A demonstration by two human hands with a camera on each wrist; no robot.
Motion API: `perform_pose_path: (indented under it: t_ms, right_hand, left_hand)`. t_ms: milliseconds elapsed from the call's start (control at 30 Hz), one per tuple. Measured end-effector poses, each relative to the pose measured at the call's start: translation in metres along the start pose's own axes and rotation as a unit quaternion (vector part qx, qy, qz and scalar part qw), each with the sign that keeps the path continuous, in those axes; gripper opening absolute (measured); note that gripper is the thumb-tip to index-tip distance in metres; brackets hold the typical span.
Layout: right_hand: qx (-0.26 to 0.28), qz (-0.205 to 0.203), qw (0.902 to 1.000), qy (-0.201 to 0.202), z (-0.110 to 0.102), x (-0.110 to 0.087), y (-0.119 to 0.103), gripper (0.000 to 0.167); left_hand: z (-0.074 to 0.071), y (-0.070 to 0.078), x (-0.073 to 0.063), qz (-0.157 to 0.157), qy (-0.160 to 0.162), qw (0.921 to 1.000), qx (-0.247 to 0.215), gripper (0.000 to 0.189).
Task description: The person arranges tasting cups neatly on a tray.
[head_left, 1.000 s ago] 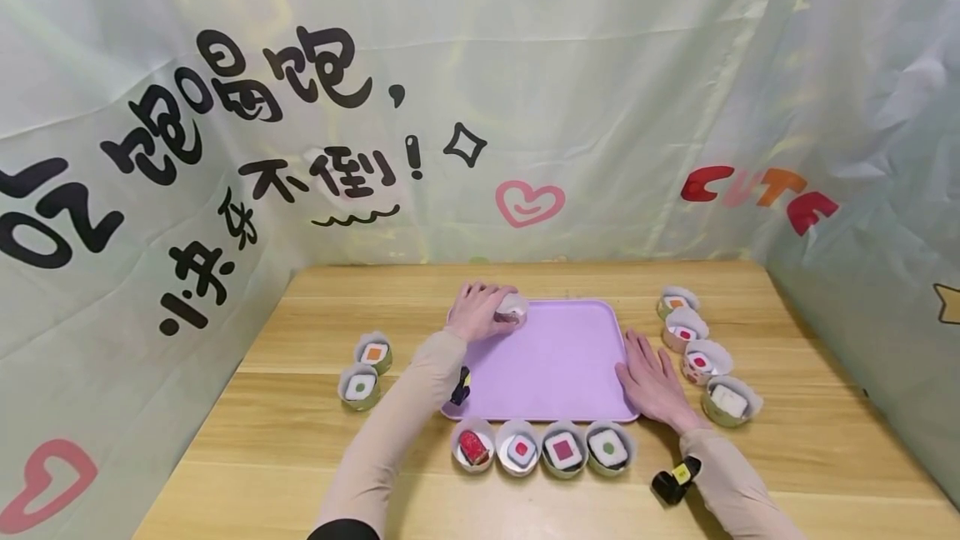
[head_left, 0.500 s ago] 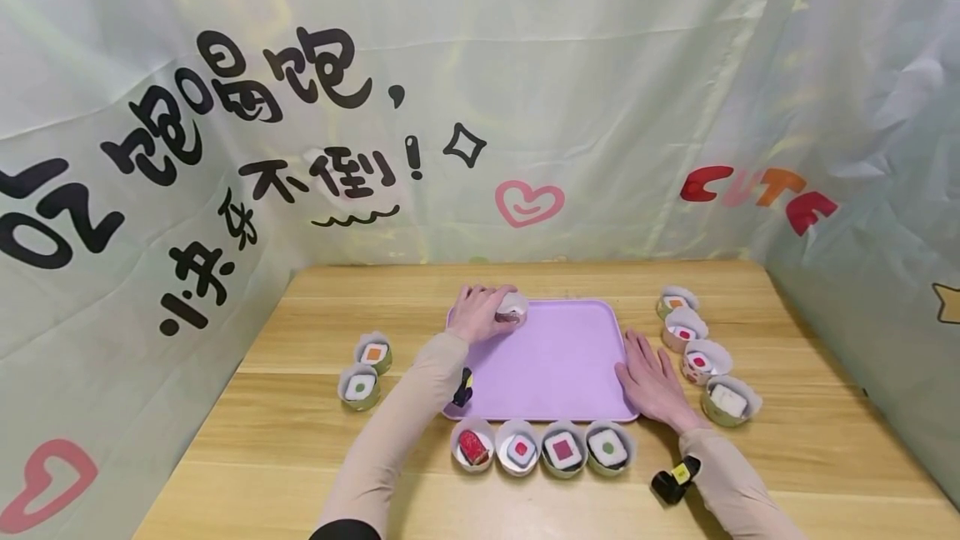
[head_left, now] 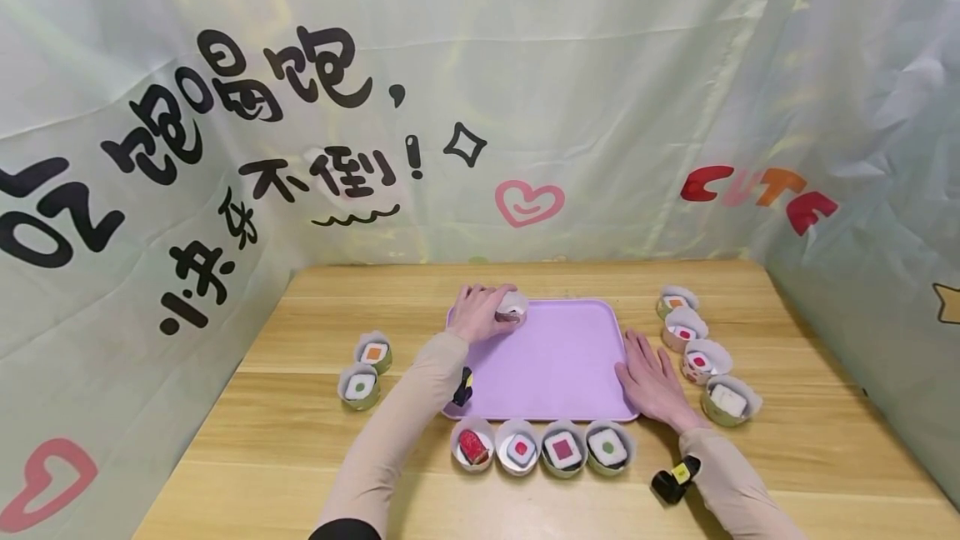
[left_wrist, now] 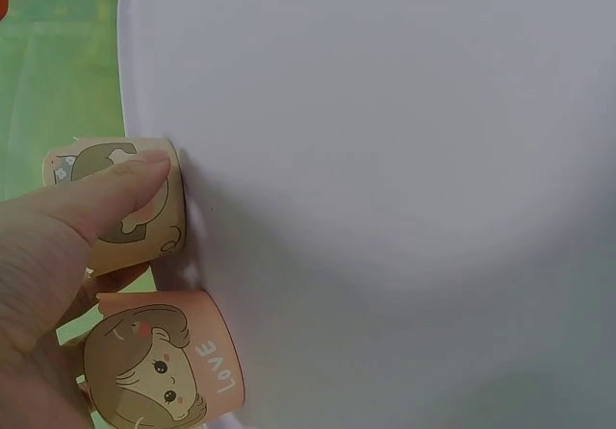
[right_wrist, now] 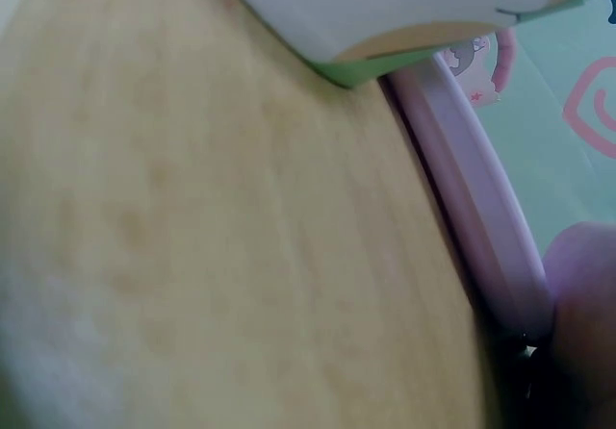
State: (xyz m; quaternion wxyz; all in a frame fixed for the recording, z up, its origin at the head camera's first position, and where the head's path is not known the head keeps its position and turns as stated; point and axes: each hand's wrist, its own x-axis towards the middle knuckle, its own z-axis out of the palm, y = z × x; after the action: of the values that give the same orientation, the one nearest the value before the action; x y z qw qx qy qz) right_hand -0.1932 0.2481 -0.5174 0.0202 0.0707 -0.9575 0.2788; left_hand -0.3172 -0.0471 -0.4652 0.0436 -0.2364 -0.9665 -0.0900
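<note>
Cup (left_wrist: pixel 146 231) in left hand (left_wrist: pixel 40 270), tan with brown cartoon print

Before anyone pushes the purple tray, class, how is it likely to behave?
The purple tray is probably stiff: its surface looks flat within a raised rim. Broad and low on the table, it would more likely slide than tip.

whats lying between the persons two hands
The head view shows a small pale round paper cup gripped by the left hand, then a bare stretch of the rectangular lilac plastic tray across to the right hand.
</note>
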Motion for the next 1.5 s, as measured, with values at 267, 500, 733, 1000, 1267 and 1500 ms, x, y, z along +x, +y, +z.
perform_pose_path:
  t_ms: [267,500,733,1000,1267,1500]
  right_hand:
    - [-0.017,0.01,0.9996,-0.021,-0.002,0.0,-0.001,0.061]
    - [-0.018,0.012,0.9995,-0.022,-0.002,0.0,-0.001,0.061]
    - [-0.021,0.013,0.9995,-0.022,-0.001,0.0,0.0,0.061]
    - [-0.016,-0.001,0.9998,-0.008,-0.002,-0.001,-0.002,0.059]
    - [-0.012,0.0,0.9999,-0.012,-0.001,-0.002,-0.001,0.06]
    - [-0.01,0.003,0.9998,-0.017,-0.002,-0.003,-0.002,0.06]
  left_hand:
    - [-0.002,0.0,0.0,-0.003,-0.015,0.9999,-0.007,0.077]
    - [-0.006,-0.001,-0.002,-0.011,-0.017,0.9991,-0.036,0.09]
    - [-0.01,-0.005,-0.004,-0.033,-0.003,0.9954,-0.09,0.096]
    - [-0.021,-0.007,-0.008,-0.056,0.016,0.9801,-0.19,0.088]
    - [-0.027,-0.012,-0.014,-0.07,0.025,0.9638,-0.256,0.073]
    - [-0.035,-0.02,-0.024,-0.099,0.033,0.9472,-0.303,0.068]
